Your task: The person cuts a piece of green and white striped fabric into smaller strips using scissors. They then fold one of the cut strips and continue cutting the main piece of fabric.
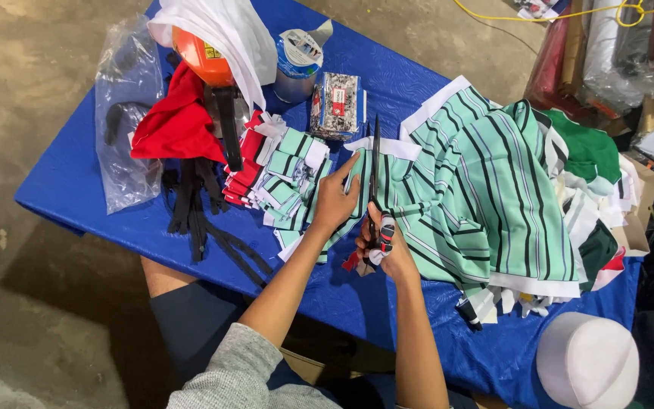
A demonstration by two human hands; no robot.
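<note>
Two bare hands work at the middle of a blue-covered table (100, 174), whose near edge runs diagonally above the seated person's knees. Bare blue cloth shows along the left edge and in front of the hands; the right half is buried under a heap of green-and-white striped fabric (486, 197) that spills to the table's right side. Concrete floor lies open to the left, while rolled fabrics (607, 45) crowd the upper right corner.

At upper left a clear plastic bag (126, 113) lies on the table, dark items dimly visible inside it. A white plastic bag (228, 34) drapes over an orange object (198, 53), beside a roll of tape (297, 60) and a small patterned packet (336, 104). Red cloth (175, 125) and black straps (194, 204) lie near a stack of cut striped pieces (285, 178). A white cap (588, 360) rests at the lower right corner.

The left hand (334, 201) lies palm down, fingers spread, pinning the striped fabric's edge flat to the table. The right hand (387, 246) is closed around the handles of long scissors (375, 170), blades pointing away from the person and lying along the fabric just beside the left fingertips. Both forearms reach forward from a grey sleeve (236, 371).
</note>
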